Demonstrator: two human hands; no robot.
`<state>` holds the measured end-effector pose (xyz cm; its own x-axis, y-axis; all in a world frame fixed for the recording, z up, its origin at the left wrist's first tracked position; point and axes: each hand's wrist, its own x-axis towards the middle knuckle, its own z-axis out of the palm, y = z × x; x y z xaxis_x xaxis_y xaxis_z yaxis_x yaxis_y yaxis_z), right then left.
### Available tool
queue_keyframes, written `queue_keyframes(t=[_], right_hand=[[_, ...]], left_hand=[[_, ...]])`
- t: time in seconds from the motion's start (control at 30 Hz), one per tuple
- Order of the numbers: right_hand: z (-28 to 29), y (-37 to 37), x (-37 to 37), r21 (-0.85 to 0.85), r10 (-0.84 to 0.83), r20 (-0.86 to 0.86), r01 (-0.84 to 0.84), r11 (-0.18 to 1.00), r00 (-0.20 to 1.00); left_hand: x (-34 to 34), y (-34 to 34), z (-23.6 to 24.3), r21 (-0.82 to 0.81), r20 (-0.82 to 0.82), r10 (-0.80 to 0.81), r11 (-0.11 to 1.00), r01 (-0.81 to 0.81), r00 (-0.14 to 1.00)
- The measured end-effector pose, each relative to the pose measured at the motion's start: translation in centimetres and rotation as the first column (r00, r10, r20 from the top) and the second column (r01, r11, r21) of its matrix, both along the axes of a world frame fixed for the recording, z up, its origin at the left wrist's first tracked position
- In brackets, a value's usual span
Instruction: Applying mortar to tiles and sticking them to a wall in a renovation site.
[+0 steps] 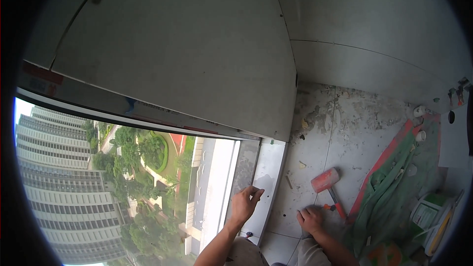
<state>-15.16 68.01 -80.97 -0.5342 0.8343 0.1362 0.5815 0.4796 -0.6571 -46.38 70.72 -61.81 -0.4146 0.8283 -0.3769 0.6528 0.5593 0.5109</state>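
My left hand [246, 202] is over the pale windowsill ledge [271, 167], thumb and fingers pinched; I cannot make out whether something small is between them. My right hand [308, 219] rests at my knee with loosely bent, slightly parted fingers and holds nothing visible. Just beyond it a red-headed rubber mallet [323, 180] lies on the stained tiled floor [310, 152], its black and red handle pointing toward me.
A window [98, 177] at left looks down on buildings and trees. Large grey panels [172, 44] line the walls. At right lie a green-and-pink sheet [382, 192], small pale containers [420, 135] and a white-green bucket [423, 216] with a yellow-handled tool.
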Motion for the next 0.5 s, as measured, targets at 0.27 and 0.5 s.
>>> queue_keyframes(t=[0.27, 0.5], right_hand=[[-0.7, -0.3, 0.2, 0.001, -0.041, -0.033, 0.041, 0.999, 0.999], [2.2, 1.4, 1.0, -0.304, -0.019, -0.211, -0.047, 0.952, 0.977]], left_hand=[[1.5, -3.2, 2.3, 0.166, 0.063, -0.035, 0.986, 0.024, 0.997], [0.8, -10.3, 0.5, -0.027, -0.091, 0.041, 0.999, -0.044, 0.995]])
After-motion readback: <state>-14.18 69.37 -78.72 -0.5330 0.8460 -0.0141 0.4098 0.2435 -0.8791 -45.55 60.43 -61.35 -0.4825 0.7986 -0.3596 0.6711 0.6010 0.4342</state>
